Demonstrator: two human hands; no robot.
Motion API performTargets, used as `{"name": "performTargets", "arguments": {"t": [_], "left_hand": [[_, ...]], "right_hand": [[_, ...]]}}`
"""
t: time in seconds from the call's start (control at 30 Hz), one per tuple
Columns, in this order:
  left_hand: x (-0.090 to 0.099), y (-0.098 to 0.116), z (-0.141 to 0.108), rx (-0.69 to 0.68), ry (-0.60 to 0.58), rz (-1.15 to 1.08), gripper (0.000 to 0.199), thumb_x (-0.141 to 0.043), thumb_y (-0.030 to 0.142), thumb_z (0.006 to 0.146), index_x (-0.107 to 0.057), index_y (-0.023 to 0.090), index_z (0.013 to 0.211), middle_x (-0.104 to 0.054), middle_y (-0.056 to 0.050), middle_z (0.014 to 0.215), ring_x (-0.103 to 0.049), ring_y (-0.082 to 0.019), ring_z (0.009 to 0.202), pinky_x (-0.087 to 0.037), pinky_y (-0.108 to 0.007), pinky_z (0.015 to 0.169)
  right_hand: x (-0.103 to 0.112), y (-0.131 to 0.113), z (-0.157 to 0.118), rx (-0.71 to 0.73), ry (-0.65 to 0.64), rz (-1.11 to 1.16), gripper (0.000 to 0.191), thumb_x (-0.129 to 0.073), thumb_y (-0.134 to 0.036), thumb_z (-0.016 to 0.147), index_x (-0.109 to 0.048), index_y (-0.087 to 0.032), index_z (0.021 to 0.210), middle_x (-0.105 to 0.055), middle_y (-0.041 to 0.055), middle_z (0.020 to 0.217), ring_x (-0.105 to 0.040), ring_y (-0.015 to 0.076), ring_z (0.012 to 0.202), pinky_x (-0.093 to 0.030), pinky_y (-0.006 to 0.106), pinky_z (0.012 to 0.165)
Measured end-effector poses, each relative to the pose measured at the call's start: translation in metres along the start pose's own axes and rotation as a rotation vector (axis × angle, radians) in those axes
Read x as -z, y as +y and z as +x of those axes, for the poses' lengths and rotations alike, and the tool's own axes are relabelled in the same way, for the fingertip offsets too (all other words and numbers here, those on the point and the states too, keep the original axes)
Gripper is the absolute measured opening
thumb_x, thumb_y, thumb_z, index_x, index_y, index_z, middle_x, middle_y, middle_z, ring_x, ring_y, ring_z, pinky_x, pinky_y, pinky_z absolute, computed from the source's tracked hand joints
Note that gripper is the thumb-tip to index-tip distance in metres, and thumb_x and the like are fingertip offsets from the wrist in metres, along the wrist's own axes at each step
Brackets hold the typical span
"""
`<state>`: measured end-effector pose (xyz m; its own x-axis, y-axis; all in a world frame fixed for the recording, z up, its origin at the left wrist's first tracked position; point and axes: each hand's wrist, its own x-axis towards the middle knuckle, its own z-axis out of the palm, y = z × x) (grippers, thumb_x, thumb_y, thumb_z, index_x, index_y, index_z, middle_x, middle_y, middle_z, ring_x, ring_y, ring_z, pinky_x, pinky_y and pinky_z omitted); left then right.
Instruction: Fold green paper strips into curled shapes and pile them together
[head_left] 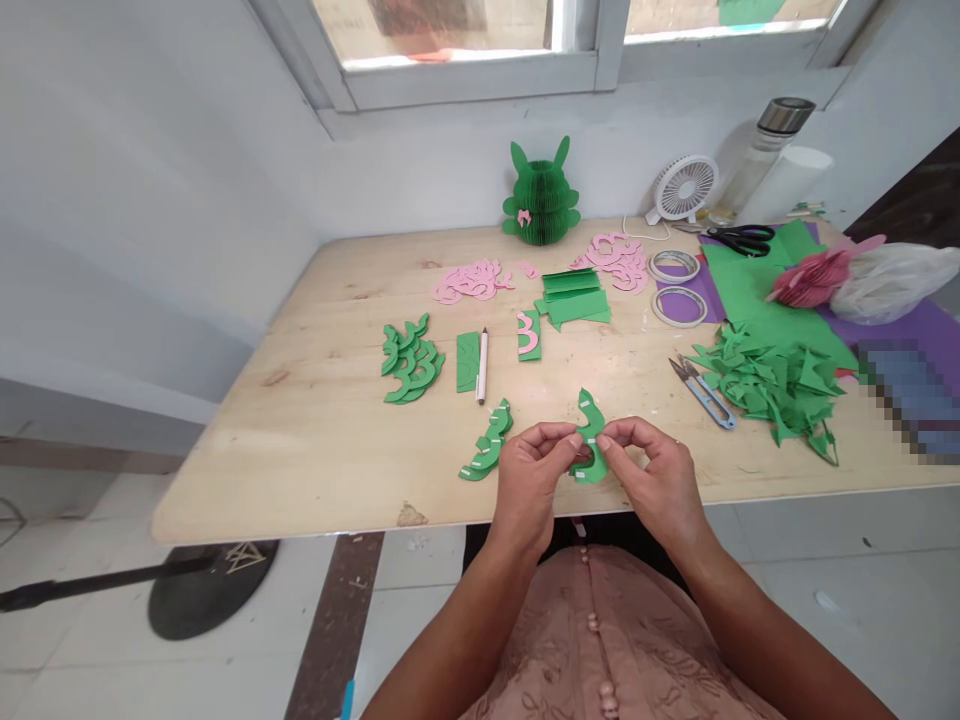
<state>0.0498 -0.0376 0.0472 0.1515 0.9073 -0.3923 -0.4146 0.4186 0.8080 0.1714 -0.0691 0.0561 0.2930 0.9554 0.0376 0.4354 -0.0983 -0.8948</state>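
Near the table's front edge, my left hand (534,470) and my right hand (651,468) pinch a wavy green paper cutout (591,412) from both sides at its middle. Small white strips, like bits of tape, show on its top, middle and bottom. To the left of my left hand lies a small stack of similar green cutouts (489,447), also with white strips. Farther left rests a larger pile of scalloped green cutouts (411,362). A green paper rectangle (467,362) with a drawn outline sits beside a white pen (482,366).
Blue-handled thread snips (703,392) and green paper scraps (780,385) lie at right. Behind are tape rolls (679,306), black scissors (742,239), pink cutouts (472,281), folded green paper (574,303), a honeycomb paper figure (541,205), a white fan (684,188) and a bottle (757,165).
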Motion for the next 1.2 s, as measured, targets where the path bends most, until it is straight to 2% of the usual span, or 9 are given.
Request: {"name": "performTargets", "arguments": {"t": [0.47,0.57,0.67,0.8,0.97,1.2], "left_hand": [[0.001,0.002,0.001,-0.016,0.006,0.025,0.012,-0.073,0.019,0.062,-0.067,0.013,0.07,-0.064,0.001,0.057,-0.058,-0.009,0.055,-0.044,-0.021,0.061],[0.001,0.003,0.0,-0.02,0.013,0.061,0.013,-0.073,0.02,0.061,-0.067,0.013,0.07,-0.064,0.0,0.056,-0.057,-0.009,0.054,-0.044,-0.022,0.06],[0.001,0.003,-0.001,-0.031,0.024,0.109,0.014,-0.073,0.021,0.061,-0.067,0.013,0.07,-0.064,-0.001,0.056,-0.058,-0.01,0.054,-0.045,-0.023,0.06],[-0.001,0.002,-0.002,-0.072,0.014,0.158,0.013,-0.073,0.022,0.062,-0.068,0.013,0.07,-0.066,-0.001,0.058,-0.058,-0.011,0.056,-0.045,-0.023,0.061],[-0.003,0.001,-0.003,-0.096,0.018,0.171,0.013,-0.073,0.023,0.061,-0.069,0.013,0.069,-0.068,-0.003,0.062,-0.061,-0.013,0.06,-0.048,-0.026,0.065],[-0.006,0.0,-0.003,-0.109,0.019,0.183,0.012,-0.073,0.021,0.061,-0.069,0.014,0.07,-0.069,-0.002,0.066,-0.062,-0.013,0.063,-0.05,-0.025,0.068]], "right_hand": [[0.002,0.001,-0.002,0.019,0.001,-0.079,0.016,-0.054,-0.034,0.08,-0.063,-0.02,0.076,-0.067,0.0006,0.071,-0.061,0.0173,0.071,-0.045,0.029,0.071],[0.004,0.001,0.0,0.03,0.078,-0.08,0.017,-0.055,-0.036,0.08,-0.062,-0.02,0.082,-0.068,0.0019,0.075,-0.062,0.0178,0.073,-0.045,0.03,0.072],[0.005,-0.001,0.003,0.084,0.158,-0.111,0.021,-0.055,-0.036,0.08,-0.06,-0.02,0.093,-0.068,0.004,0.084,-0.061,0.0184,0.076,-0.045,0.033,0.076],[0.002,-0.006,0.007,0.205,0.153,-0.213,0.022,-0.053,-0.034,0.082,-0.059,-0.021,0.099,-0.068,0.0058,0.094,-0.061,0.0194,0.081,-0.043,0.036,0.079],[-0.007,-0.007,0.01,0.318,0.177,-0.34,0.021,-0.054,-0.031,0.082,-0.059,-0.02,0.1,-0.069,0.0058,0.088,-0.063,0.0205,0.084,-0.04,0.037,0.084],[-0.014,-0.002,0.014,0.322,0.212,-0.399,0.019,-0.054,-0.03,0.081,-0.06,-0.018,0.095,-0.068,0.0044,0.078,-0.063,0.0201,0.078,-0.04,0.036,0.081]]}}
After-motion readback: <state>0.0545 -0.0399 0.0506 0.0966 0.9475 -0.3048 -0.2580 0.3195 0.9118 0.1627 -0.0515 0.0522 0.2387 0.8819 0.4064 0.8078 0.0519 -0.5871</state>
